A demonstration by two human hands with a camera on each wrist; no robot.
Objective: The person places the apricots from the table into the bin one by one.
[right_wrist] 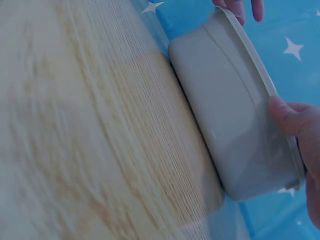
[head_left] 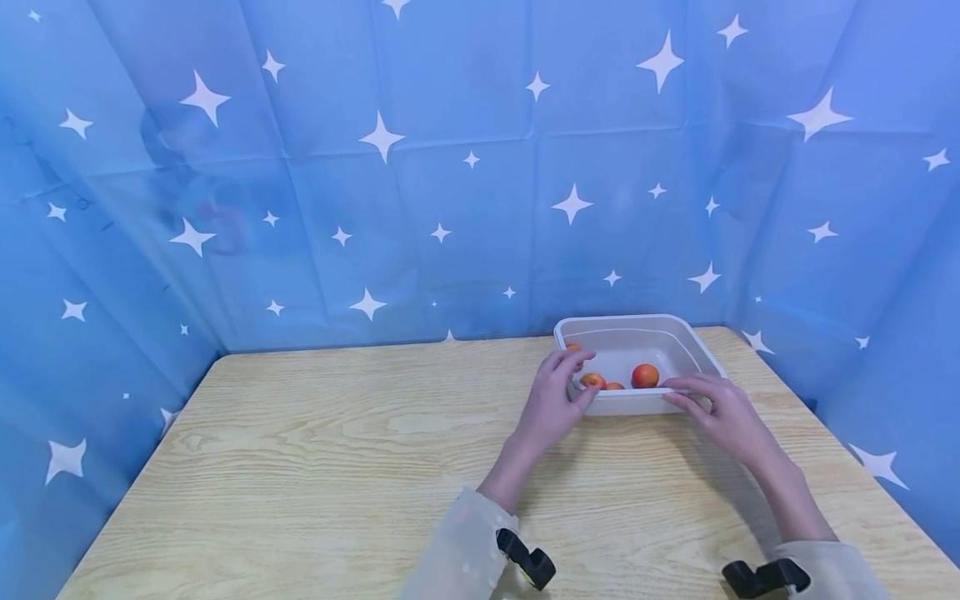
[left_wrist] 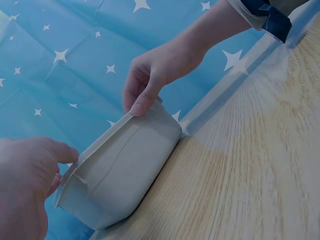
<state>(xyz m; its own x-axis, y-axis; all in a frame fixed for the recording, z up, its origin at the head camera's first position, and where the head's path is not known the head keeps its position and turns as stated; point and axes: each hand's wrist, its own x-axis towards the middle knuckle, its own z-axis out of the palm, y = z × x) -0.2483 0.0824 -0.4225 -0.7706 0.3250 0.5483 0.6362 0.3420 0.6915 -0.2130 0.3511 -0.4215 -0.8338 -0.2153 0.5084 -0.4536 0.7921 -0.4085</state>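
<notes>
A white plastic basin [head_left: 626, 403] stands on the table and holds several round orange-red fruits [head_left: 645, 376], most of them at its left side. My right hand [head_left: 731, 421] pinches the front rim near the right corner, the thumb outside the wall and the fingers over the edge, as the left wrist view also shows. Over the front left corner is my left hand [head_left: 553, 400], its thumb and fingers spread apart beside the fruits. In the left wrist view, the index finger of my left hand [left_wrist: 25, 185] reaches to the rim. No fruit shows in its grasp.
The basin sits at the back right of a light wood-grain table [head_left: 337, 458]. Behind and at both sides hangs a blue curtain [head_left: 465, 208] with white stars. A black band [head_left: 525, 558] is on the left sleeve, and another black band [head_left: 765, 577] on the right.
</notes>
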